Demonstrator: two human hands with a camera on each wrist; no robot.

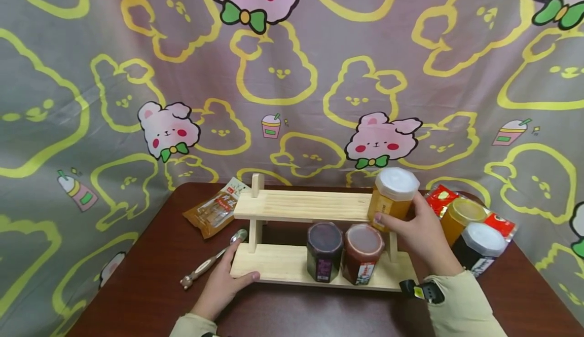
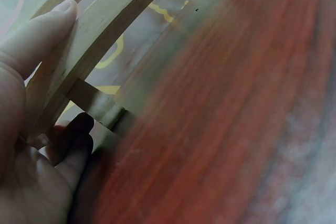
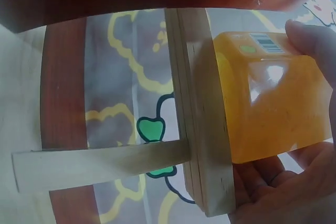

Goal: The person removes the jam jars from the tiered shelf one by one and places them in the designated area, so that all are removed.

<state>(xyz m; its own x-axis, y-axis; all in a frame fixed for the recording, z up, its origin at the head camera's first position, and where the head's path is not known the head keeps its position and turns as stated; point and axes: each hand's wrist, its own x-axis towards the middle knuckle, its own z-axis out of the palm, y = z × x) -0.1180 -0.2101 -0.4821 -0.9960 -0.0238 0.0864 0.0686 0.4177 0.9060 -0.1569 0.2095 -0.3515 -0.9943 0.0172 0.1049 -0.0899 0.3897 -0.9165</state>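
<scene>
A wooden two-tier rack [image 1: 315, 206] stands on the table. My left hand [image 1: 223, 284] grips the left end of its lower shelf [image 1: 278, 263], thumb on the top face and the other fingers around the end. My right hand [image 1: 422, 233] holds an orange-yellow jar [image 3: 283, 103] with a white lid, thumb on one side and fingers on the other. The jar is upright at the right end of the upper shelf, its base right at the board in the right wrist view. A dark purple jar [image 1: 325, 256] and a red jar [image 1: 362, 256] stand side by side on the lower shelf.
Right of the rack are a yellow jar [image 1: 458, 218], a dark jar with a white lid [image 1: 476, 248] and red packets [image 1: 441, 199]. To the left lie a brown snack packet [image 1: 214, 210] and a spoon [image 1: 207, 265]. A patterned curtain [image 1: 292, 83] hangs behind the table [image 1: 150, 281].
</scene>
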